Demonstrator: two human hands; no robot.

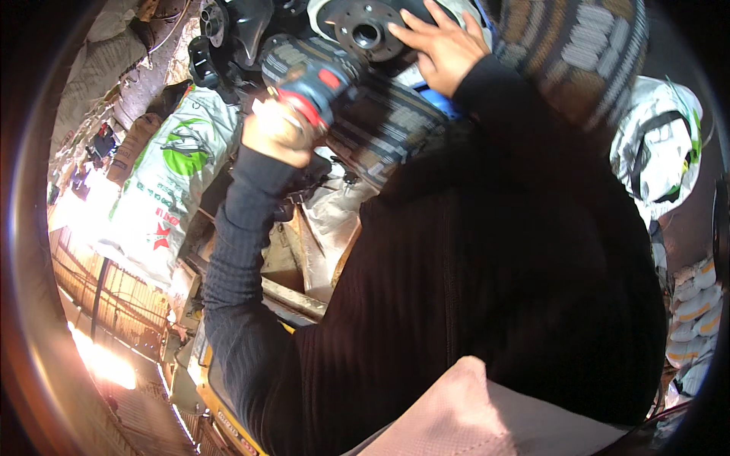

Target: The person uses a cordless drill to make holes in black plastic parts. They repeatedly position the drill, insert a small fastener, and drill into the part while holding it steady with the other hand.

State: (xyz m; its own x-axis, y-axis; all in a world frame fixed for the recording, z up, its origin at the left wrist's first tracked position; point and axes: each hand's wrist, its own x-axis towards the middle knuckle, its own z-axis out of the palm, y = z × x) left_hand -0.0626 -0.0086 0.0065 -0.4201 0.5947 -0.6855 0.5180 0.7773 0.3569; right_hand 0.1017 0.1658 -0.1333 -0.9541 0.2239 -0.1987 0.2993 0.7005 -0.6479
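Observation:
My left hand (280,131) is wrapped round a blue-and-red power tool (318,85), whose head points up and to the right. Motion blur hides its exact kind. The tool's front end is close to a dark round metal disc with a centre hole and bolt holes, like a brake disc (346,29). My right hand (449,49) is spread out, its fingertips over the disc's right side. Beneath the tool and disc lies striped, patterned dark fabric (388,125). Black sleeves cover both my arms.
A white sack with green print (171,171) lies at the left. Black metal parts (217,57) sit at the upper left. More striped fabric (578,53) is at the upper right, above a white bag (658,144). Several stacked sacks (693,319) stand at the far right.

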